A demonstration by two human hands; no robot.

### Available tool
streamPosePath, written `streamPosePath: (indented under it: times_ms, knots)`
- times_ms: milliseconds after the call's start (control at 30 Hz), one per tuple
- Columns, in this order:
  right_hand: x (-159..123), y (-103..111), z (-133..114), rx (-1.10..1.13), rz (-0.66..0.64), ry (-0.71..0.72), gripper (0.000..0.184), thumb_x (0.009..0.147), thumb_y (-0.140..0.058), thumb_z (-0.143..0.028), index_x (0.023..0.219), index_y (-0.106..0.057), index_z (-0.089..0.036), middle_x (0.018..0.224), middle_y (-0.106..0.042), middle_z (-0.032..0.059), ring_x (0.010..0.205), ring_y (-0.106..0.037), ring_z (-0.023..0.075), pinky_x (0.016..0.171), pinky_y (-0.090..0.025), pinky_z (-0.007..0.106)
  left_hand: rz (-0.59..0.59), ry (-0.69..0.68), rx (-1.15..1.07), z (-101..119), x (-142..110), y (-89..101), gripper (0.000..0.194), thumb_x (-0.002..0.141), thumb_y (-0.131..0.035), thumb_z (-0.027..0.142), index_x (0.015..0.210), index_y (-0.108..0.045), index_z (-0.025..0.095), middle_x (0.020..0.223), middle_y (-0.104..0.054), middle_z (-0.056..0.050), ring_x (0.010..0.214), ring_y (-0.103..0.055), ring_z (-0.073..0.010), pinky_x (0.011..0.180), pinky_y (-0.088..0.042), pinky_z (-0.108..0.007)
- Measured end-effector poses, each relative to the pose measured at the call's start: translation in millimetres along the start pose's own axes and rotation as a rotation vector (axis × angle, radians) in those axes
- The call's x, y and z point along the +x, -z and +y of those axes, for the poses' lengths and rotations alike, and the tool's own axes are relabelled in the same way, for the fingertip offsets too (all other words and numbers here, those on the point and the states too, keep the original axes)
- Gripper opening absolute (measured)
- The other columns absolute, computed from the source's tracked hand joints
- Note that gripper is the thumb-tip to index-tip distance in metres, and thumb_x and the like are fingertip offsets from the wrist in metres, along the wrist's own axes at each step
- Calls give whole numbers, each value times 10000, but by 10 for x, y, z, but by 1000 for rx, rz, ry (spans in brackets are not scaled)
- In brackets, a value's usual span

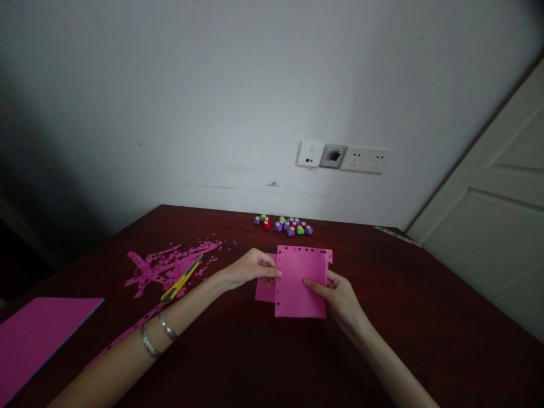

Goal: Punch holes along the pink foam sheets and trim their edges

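Between my two hands is a pink sheet of paper (301,286) with small shapes punched along its top and left edges. My left hand (257,268) pinches its left edge between thumb and fingers. On the right side my right hand (334,290) grips it, thumb on the front and fingers behind. Another pink piece (265,292) shows behind the sheet at the left; whether it is held or lies on the table I cannot tell. Beyond the sheet, several small craft punches (290,230) in purple, red and green stand near the wall.
Cut pink paper strips (157,269) and tiny punched bits lie at the left of the dark wooden table (403,328). A yellow utility knife (182,279) rests on them. A large pink stack of paper (42,334) lies at the near left. Wall sockets (366,160) sit above the table.
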State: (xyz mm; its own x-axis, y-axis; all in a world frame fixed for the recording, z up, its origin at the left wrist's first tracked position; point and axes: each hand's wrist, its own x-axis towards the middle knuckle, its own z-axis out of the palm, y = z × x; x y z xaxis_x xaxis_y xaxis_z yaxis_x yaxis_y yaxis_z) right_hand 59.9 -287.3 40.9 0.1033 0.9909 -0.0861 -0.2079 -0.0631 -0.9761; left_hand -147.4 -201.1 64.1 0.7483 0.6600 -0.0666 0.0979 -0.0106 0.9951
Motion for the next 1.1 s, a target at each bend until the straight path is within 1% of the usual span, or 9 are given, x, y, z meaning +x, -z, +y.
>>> streamPosePath:
  times_ms: [133, 267, 567, 667, 800, 867, 933, 1000, 1100]
  knots:
    - [-45, -3, -10, -16, -6, 2, 318, 532, -798, -342, 759, -666, -163, 710, -694, 37, 604, -628, 181, 623, -517, 335, -41, -9, -19, 51, -17, -23, 247, 648, -720, 332, 707, -662, 99, 641, -653, -35, 588, -585, -98, 638, -472, -255]
    - [-58, -14, -23, -35, -13, 5, 323, 525, -798, -355, 748, -666, -162, 718, -696, 45, 609, -627, 185, 630, -522, 345, -61, -15, -15, 72, -18, -29, 233, 644, -725, 315, 695, -653, 99, 647, -646, -30, 586, -573, -92, 633, -460, -249]
    - [-82, -14, -23, -34, -19, 5, 256, 540, -793, -324, 702, -668, -170, 689, -692, 30, 580, -616, 167, 604, -515, 324, -136, -37, 10, 53, -11, 0, 212, 676, -704, 306, 733, -657, 107, 675, -641, -32, 612, -574, -96, 652, -457, -253]
    - [-90, -8, -29, -41, -32, 5, 261, 552, -790, -315, 741, -678, -173, 727, -702, 32, 612, -629, 170, 629, -520, 323, -157, -43, 24, 45, -9, 29, 206, 694, -690, 295, 771, -661, 106, 695, -646, -36, 629, -577, -97, 669, -454, -258]
    - [-77, 22, -62, -54, -42, -6, 351, 577, -776, -344, 875, -677, -188, 854, -711, 56, 743, -652, 207, 719, -526, 359, -89, -49, 35, 58, -18, 180, 189, 714, -672, 276, 771, -657, 97, 710, -644, -40, 636, -572, -92, 671, -448, -252]
    - [-59, 53, -69, -69, -43, 6, 319, 608, -753, -375, 851, -675, -184, 857, -707, 60, 754, -650, 204, 714, -523, 343, -64, -37, 41, 66, -21, 277, 193, 716, -670, 276, 767, -652, 90, 702, -640, -42, 634, -574, -96, 672, -453, -259]
    - [-40, 83, -63, -93, -30, 22, 278, 631, -732, -403, 780, -671, -177, 793, -700, 49, 695, -640, 182, 660, -521, 310, -55, -17, 21, 67, -17, 342, 206, 709, -677, 279, 763, -646, 82, 701, -638, -47, 638, -579, -102, 679, -460, -269]
    - [-28, 101, -49, -112, -16, 26, 274, 635, -725, -419, 745, -664, -175, 741, -687, 35, 647, -623, 163, 618, -514, 288, -37, -4, -58, 53, -6, 348, 236, 706, -682, 289, 806, -641, 79, 756, -645, -64, 679, -591, -113, 699, -465, -278]
    - [-24, 98, -24, -125, 9, 43, 301, 627, -723, -440, 745, -659, -171, 724, -676, 31, 623, -605, 154, 588, -502, 274, 14, 3, -214, -2, 25, 246, 349, 686, -702, 308, 950, -621, 93, 906, -649, -94, 774, -605, -135, 723, -467, -279]
